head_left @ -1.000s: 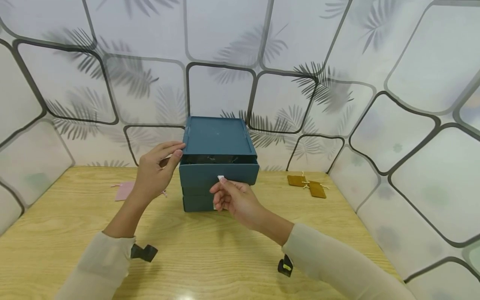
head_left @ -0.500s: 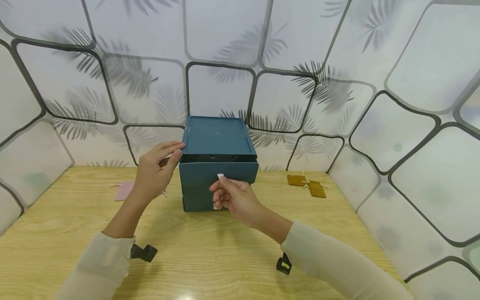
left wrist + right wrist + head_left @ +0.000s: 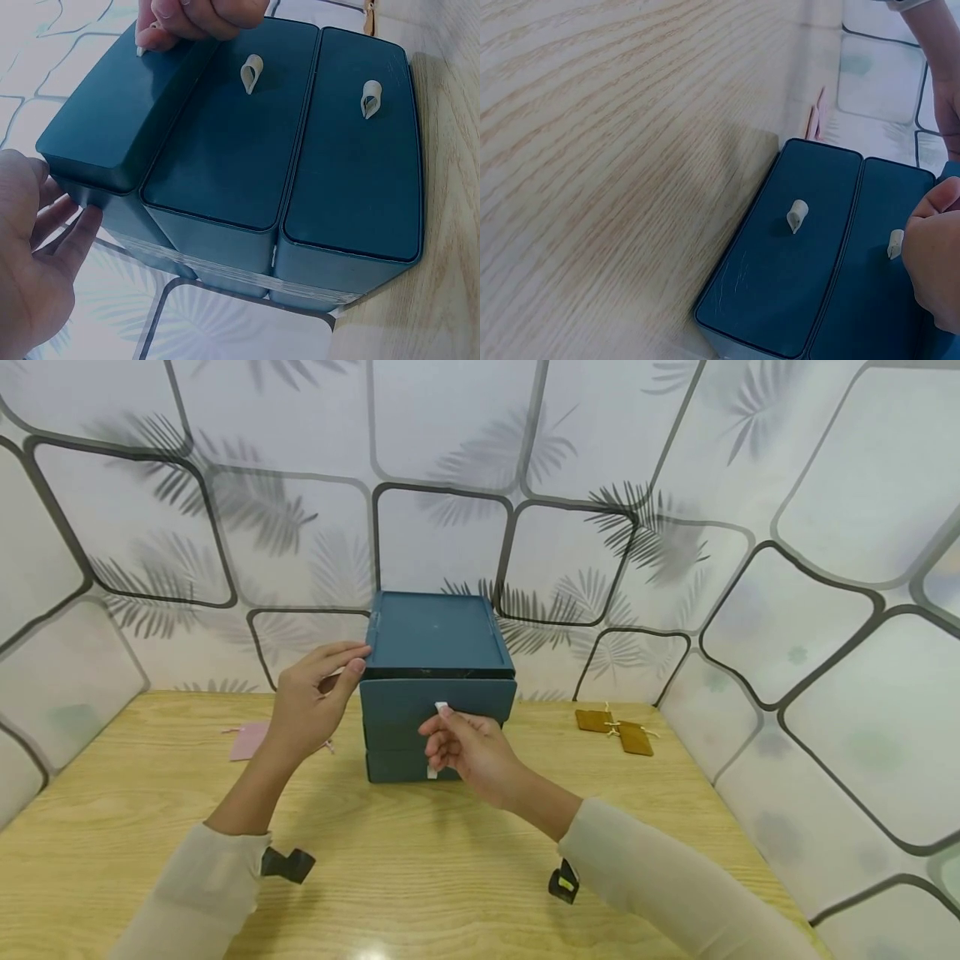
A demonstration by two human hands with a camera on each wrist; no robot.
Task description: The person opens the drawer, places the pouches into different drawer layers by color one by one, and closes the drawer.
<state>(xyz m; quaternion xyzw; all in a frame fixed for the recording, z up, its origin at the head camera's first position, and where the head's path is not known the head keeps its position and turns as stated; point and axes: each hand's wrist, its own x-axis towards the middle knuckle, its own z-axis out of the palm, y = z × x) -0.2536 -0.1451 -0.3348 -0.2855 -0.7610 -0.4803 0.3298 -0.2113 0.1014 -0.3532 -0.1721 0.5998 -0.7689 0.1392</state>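
Note:
A dark blue three-drawer box [image 3: 438, 631] stands on the wooden table against the wall. Its top drawer [image 3: 97, 120] sticks out slightly, with a narrow dark gap under the lid. My right hand [image 3: 480, 756] pinches the white pull tab [image 3: 441, 705] on that drawer between thumb and fingers. With extended fingers, my left hand [image 3: 311, 702] touches the upper left side of the box. Below, the middle drawer [image 3: 217, 135] and bottom drawer [image 3: 356, 165] sit closed. Each has a cream loop tab, such as the bottom tab [image 3: 797, 216].
A pink drawstring pouch [image 3: 247, 741] lies on the table at the left, partly behind my left forearm. At the right are two brown pouches [image 3: 594, 721] with pale cords. Patterned wall covering [image 3: 442, 543] rises behind the box and along the right side.
The top drawer has slid inward, and the gap beneath the lid has narrowed. My right hand has moved forward with the tab, while my left hand has stayed in place.

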